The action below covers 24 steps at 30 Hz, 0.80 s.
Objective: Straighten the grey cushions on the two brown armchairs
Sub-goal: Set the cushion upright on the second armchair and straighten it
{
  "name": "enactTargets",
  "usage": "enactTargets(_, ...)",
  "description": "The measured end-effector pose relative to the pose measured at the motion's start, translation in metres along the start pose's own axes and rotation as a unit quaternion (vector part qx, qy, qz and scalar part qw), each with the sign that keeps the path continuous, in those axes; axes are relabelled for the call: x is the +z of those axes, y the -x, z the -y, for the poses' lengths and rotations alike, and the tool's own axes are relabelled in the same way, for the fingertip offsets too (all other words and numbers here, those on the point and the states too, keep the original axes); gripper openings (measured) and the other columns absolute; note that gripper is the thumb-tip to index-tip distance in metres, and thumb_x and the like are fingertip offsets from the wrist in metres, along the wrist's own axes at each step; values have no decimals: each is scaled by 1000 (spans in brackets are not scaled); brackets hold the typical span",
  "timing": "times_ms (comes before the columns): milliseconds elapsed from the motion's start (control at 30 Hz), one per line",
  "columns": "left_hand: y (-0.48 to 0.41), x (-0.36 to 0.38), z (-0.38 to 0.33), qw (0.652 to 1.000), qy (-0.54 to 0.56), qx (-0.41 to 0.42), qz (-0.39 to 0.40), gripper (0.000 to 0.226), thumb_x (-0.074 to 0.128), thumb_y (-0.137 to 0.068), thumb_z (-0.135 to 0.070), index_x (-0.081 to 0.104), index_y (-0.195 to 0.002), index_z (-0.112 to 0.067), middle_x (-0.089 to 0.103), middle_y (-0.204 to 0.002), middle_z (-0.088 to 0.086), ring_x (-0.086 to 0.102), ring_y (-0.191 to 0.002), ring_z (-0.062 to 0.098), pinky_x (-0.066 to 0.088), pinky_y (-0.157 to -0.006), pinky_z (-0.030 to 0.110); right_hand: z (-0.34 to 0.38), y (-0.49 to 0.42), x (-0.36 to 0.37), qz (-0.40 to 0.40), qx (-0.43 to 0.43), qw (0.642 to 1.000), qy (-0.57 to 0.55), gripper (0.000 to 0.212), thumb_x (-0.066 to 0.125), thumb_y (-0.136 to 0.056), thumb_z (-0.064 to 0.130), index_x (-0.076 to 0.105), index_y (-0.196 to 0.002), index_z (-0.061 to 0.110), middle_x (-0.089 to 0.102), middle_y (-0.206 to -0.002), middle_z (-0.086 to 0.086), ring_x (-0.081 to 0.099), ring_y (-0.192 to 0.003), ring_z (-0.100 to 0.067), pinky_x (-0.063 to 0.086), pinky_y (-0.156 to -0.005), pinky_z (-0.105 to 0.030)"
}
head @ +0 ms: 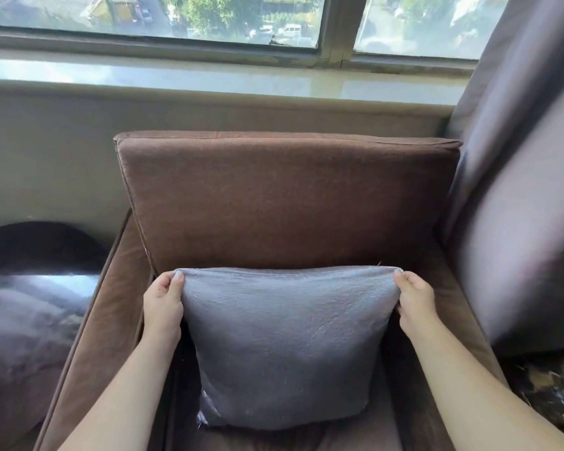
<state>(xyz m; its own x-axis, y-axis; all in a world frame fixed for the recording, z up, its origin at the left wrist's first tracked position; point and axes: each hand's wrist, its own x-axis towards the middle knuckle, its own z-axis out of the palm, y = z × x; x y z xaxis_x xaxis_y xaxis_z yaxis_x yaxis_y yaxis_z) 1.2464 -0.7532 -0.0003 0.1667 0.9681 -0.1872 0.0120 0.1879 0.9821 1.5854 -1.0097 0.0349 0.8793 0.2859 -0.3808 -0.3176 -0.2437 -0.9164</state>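
Left hand [163, 307] and right hand [415, 304] pinch top corners of the grey cushion [284, 346].

Grey cushion [284, 346] of fine-ribbed matt cloth, brown armchair [290, 196] of soft matt fabric, glossy polished windowsill [209, 79] far, smooth sheeny curtain [521, 190] right

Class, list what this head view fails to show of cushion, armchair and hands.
Head view:
Grey cushion rear face: hidden by its own front.
Left hand and right hand: grip behind the top corners, covered by fabric.
Brown armchair front: cut off by the bottom edge.
Second armchair: outside the frame.
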Motion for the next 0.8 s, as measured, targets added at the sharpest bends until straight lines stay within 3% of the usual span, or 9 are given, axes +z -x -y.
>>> enactTargets(100,-3,1,1,1000,0,14,4,24,59,-96,-18,75,-79,-25,70,-71,-17,59,-67,-7,47,-61,7,-3,-7,-7,-10,9,1000,13,23,59,-96,23,58,-81,6,38,-85,-7,33,-79,-23,27,-64,-33)
enactTargets(300,-7,1,13,996,72,-32,37,19,58,-99,-15,72,-86,-14,67,-76,-5,58,-70,6,48,-65,20,-6,-10,-5,-14,9,999,32,24,58,-96,20,58,-81,1,46,-88,-7,41,-85,-22,34,-76,-38)
enactTargets(400,-4,-3,14,991,115,-52,32,16,61,-98,-17,74,-88,-14,71,-74,-7,63,-66,3,53,-61,16,7,-3,-3,-21,-56,988,145,21,57,-94,17,59,-76,6,52,-75,-7,48,-76,-23,39,-71,-33)
enactTargets(467,-2,-5,13,986,147,-68,37,19,63,-96,-19,76,-82,-19,67,-65,-10,59,-56,1,51,-56,15,22,7,5,-33,-130,950,281,8,58,-89,15,65,-93,16,64,-86,0,58,-85,-23,43,-77,-31)
enactTargets(533,3,-5,15,980,175,-77,48,22,63,-96,-20,77,-78,-22,65,-60,-12,56,-51,-3,49,-53,13,35,19,28,-8,-207,901,381,26,62,-88,18,62,-114,20,65,-109,1,58,-104,-21,44,-88,-32)
enactTargets(600,13,-2,21,980,174,-77,58,18,66,-94,-27,77,-80,-22,70,-68,-10,62,-57,-2,51,-57,13,41,35,62,34,-278,848,450,33,63,-89,23,59,-122,20,60,-122,1,51,-118,-22,42,-94,-38)
enactTargets(733,36,-1,51,993,90,-67,47,38,67,-86,-59,69,-88,-20,69,-89,-5,61,-83,8,51,-75,23,40,73,138,208,-315,816,438,33,61,-93,28,59,-124,17,61,-119,1,55,-115,-17,46,-96,-32)
enactTargets(800,50,-5,68,998,26,-42,48,44,56,-89,-66,67,-93,-24,68,-90,-13,59,-85,2,48,-75,19,34,92,176,307,-316,779,447,37,59,-94,32,57,-127,16,62,-122,1,57,-115,-14,47,-99,-35)
